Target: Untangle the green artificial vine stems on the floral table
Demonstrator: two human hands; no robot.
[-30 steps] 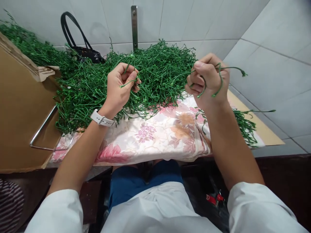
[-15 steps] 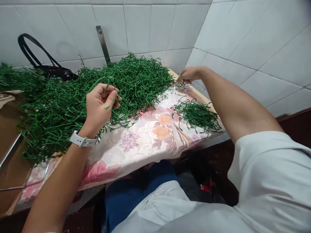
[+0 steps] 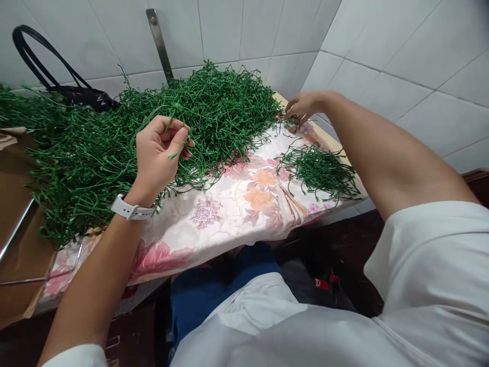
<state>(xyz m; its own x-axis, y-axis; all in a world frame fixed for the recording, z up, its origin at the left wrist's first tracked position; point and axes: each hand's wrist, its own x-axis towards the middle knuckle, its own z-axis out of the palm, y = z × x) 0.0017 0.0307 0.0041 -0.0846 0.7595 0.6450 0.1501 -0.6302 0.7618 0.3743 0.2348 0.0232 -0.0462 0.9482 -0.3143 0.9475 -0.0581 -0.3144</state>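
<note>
My left hand (image 3: 163,143) is closed in a pinch around a thin green stem (image 3: 173,156), whose ends stick out past the thumb and fingertips. Behind and beneath it spreads a large heap of green stems (image 3: 229,109), many with small knobs at their tips. At the far right corner of the table, my right hand (image 3: 303,107) reaches down with its fingers apart, just above a few stems near the heap's right end. A smaller pile of green stems (image 3: 321,171) lies closer to me, below the right forearm.
A flowered cloth (image 3: 229,224) covers the table. At the left stands a cardboard box (image 3: 19,224) beside a thin metal rod. A black bag (image 3: 86,97) sits behind the heap. A metal bracket (image 3: 159,43) is fixed to the tiled wall (image 3: 260,30).
My right hand's fingers have gone from bunched together to spread apart at the far corner. The left hand keeps its pinch on the stem. The view has tilted slightly downward.
</note>
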